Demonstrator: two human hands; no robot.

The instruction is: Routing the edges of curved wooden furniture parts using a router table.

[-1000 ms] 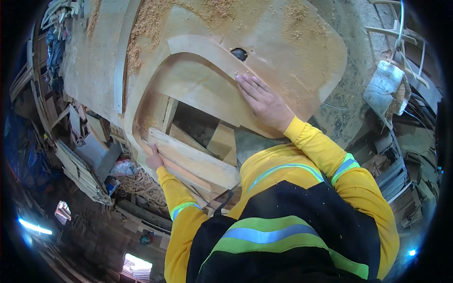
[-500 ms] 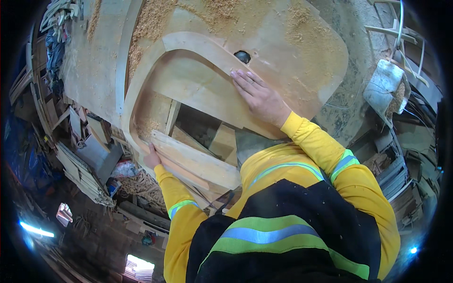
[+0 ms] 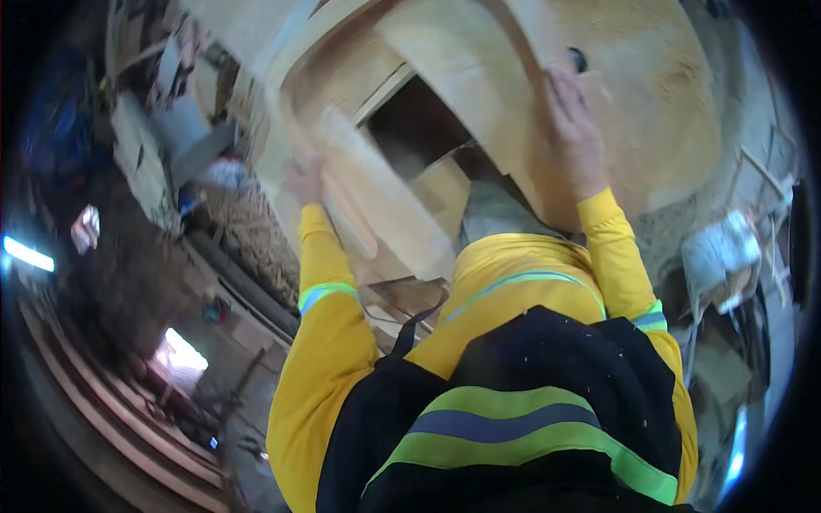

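Note:
A curved wooden frame, shaped like a rounded arch, lies on a broad plywood sheet. My right hand rests on the frame's right limb with fingers stretched out along it, near a round dark hole in the sheet. At the frame's left limb is my left hand, touching its outer edge; motion smears its fingers. Beside that hand, a pale wooden board slants along a rectangular opening in front of my body.
Scrap boards and wood shavings lie to the left below the work surface. On the right stands a whitish, dusty box-like thing. A bright light patch shows on the lower left.
The view has turned and shifted, so the frame and sheet sit higher and partly out of the picture. Both hands stay at the frame's two limbs; the picture is now blurred.

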